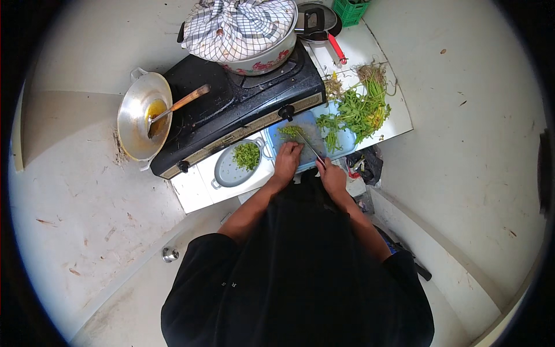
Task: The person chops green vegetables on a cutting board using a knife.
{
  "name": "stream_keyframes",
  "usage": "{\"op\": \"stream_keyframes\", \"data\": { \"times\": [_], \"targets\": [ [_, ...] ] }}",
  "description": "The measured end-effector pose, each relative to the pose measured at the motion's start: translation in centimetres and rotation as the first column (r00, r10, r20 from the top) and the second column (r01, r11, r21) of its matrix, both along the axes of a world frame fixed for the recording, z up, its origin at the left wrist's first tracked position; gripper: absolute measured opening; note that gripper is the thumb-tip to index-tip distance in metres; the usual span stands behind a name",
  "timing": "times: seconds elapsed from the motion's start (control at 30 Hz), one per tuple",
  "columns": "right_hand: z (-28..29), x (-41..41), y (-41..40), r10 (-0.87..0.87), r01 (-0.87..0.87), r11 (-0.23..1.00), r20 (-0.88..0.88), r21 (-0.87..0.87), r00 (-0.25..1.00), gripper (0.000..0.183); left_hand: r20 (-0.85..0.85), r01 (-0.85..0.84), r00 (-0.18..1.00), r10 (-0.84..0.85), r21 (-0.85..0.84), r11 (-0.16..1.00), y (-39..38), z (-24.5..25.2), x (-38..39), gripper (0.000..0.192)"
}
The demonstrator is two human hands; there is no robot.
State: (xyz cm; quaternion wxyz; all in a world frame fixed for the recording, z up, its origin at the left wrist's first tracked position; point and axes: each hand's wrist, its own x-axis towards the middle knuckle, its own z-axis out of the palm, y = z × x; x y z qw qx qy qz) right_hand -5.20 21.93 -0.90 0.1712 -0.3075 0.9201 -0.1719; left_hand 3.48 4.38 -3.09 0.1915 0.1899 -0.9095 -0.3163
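Note:
My right hand [334, 178] is closed around the handle of a kitchen knife [308, 144], whose blade points up and left over a blue cutting board [315, 126]. Near the blade, my left hand [288, 161] rests on the board with its fingers bent; whether anything is under them cannot be seen. Chopped green stems [291, 131] lie at the board's upper left. To the left, a grey oval dish [225, 169] with two handles holds more chopped greens [247, 156]. Right of the board, uncut leafy greens with roots [362, 108] are heaped on a light-blue tray [347, 141].
Behind the board is a black gas stove [208, 108] bearing a cloth-covered pot [260, 66]. A metal wok [132, 117] with oil and a wooden-handled spatula [186, 99] stands at left. A lidded pan [321, 21] and a green basket [349, 13] are at the back right.

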Motion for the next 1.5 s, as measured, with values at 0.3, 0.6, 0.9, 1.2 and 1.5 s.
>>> {"op": "stream_keyframes", "data": {
  "times": [0.3,0.6,0.9,1.2,1.5],
  "targets": [
    [1.6,0.4,1.8,0.018,-0.013,0.999,0.117,-0.049,0.993,0.038,-0.001,-0.028,1.000,0.028,0.076,0.997,0.1,0.2,0.6,0.038],
    [1.1,0.7,1.1,0.025,-0.026,0.999,0.046,0.019,0.999,0.039,0.021,0.000,1.000,0.000,0.039,0.999,-0.1,-0.9,0.6,0.037],
    [-0.2,0.4,-0.7,0.016,-0.014,0.999,0.040,-0.037,0.999,0.039,0.064,-0.013,0.998,0.013,0.008,1.000,0.4,0.3,0.9,0.038],
    [1.4,1.3,1.3,0.011,0.002,0.997,0.148,-0.083,0.989,0.038,-0.003,-0.082,0.997,0.082,0.111,0.991,0.3,-0.3,0.9,0.022],
    [0.6,1.1,0.5,0.031,-0.031,0.999,0.024,0.012,0.999,0.039,-0.024,-0.059,0.998,0.061,0.065,0.996,0.2,-0.3,0.7,0.022]
  ]
}}
